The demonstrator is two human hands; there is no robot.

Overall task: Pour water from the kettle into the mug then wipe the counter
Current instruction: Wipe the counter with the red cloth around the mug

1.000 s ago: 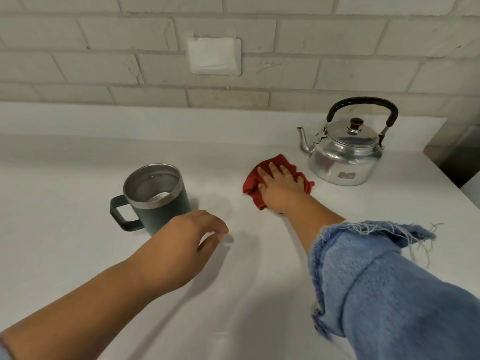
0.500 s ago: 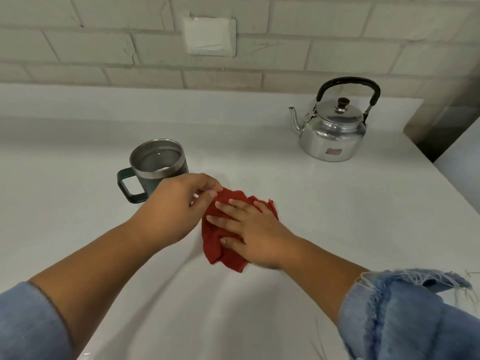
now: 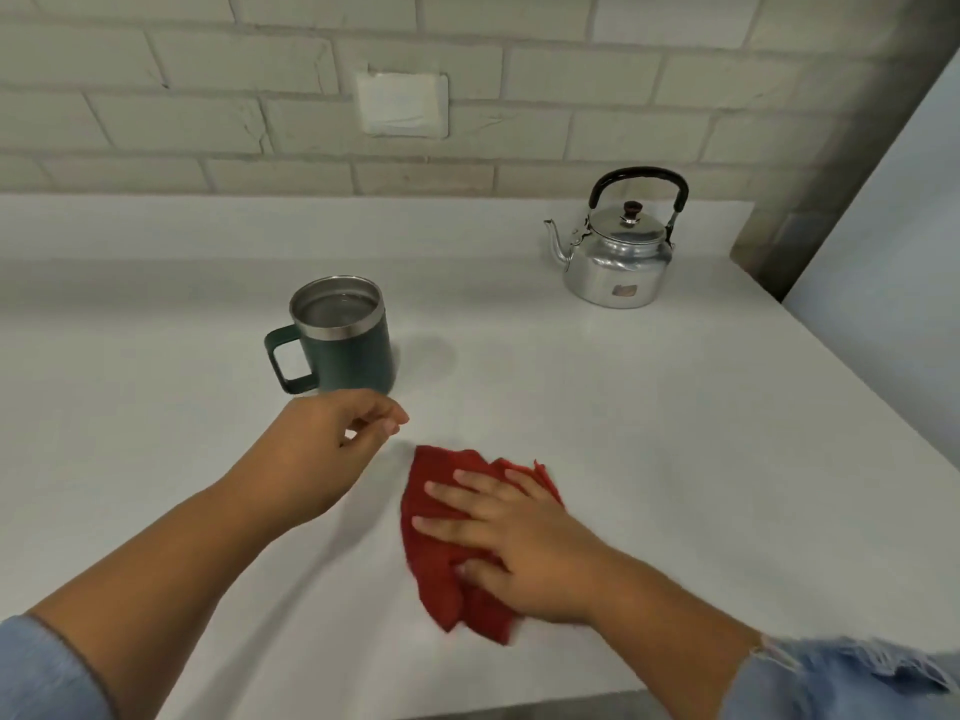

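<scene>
A dark green mug (image 3: 343, 350) with a steel rim stands upright on the white counter (image 3: 649, 433), with water inside. The shiny metal kettle (image 3: 618, 257) with a black handle sits at the back right, spout pointing left. My right hand (image 3: 519, 537) lies flat, fingers spread, pressing a red cloth (image 3: 441, 558) onto the counter near the front. My left hand (image 3: 322, 454) hovers just in front of the mug, fingers loosely curled, holding nothing and touching neither mug nor cloth.
A pale brick wall (image 3: 156, 122) with a white cover plate (image 3: 402, 103) runs behind the counter. A grey panel (image 3: 883, 226) rises at the right edge. The counter's front edge (image 3: 467, 711) is close below my arms.
The cloth under my right hand has slid from beside the kettle toward me and to the front. My left hand, which touched the cloth half a second ago, is now apart from it.
</scene>
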